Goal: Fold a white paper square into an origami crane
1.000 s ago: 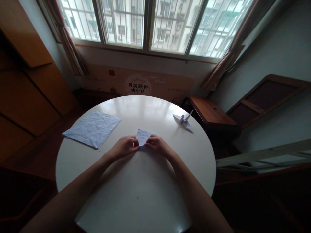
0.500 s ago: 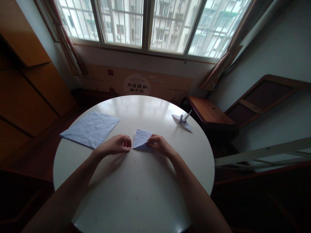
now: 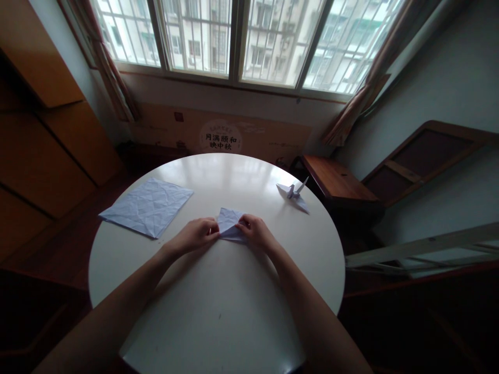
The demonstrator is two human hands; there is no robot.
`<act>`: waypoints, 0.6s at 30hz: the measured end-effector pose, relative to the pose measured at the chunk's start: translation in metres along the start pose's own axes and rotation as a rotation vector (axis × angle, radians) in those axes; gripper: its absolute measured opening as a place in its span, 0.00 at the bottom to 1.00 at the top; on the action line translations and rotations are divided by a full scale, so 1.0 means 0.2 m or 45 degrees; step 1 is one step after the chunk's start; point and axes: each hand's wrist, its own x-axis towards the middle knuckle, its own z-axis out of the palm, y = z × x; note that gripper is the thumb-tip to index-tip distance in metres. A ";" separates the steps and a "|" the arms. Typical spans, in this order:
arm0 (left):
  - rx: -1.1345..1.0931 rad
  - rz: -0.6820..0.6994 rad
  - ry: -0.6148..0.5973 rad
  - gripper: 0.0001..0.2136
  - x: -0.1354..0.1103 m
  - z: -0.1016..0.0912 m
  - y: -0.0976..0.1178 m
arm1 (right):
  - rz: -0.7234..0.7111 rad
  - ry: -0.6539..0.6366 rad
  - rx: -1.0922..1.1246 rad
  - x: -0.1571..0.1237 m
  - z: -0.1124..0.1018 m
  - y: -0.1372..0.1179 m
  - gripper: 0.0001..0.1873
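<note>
Between my two hands, on the white round table (image 3: pixel 218 291), is a small folded paper (image 3: pixel 230 222), pale and creased. My left hand (image 3: pixel 200 232) pinches its left corner, fingers curled in. On the other side, my right hand (image 3: pixel 254 228) grips the paper's right part between thumb and fingers, hiding that edge. The near part of the paper is lifted and bent up from the table. A folded paper crane (image 3: pixel 294 194) stands at the far right with its wings spread.
A larger creased paper sheet (image 3: pixel 150 206) lies flat at the left of the table. Beyond the right rim is a wooden stool or bench (image 3: pixel 337 179). Orange cabinets (image 3: pixel 58 150) stand at the left, and barred windows (image 3: pixel 234 41) lie ahead.
My left hand has moved right and taken hold of the small paper's left corner. My right hand keeps its grip. The crane and the large sheet stay put.
</note>
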 end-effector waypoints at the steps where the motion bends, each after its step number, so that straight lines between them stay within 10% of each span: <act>1: 0.022 0.002 -0.001 0.08 0.00 0.00 0.00 | 0.020 0.008 -0.026 0.00 0.00 -0.01 0.06; 18: 0.016 0.128 0.192 0.09 0.01 -0.02 -0.03 | 0.081 0.062 -0.478 -0.02 0.04 -0.10 0.07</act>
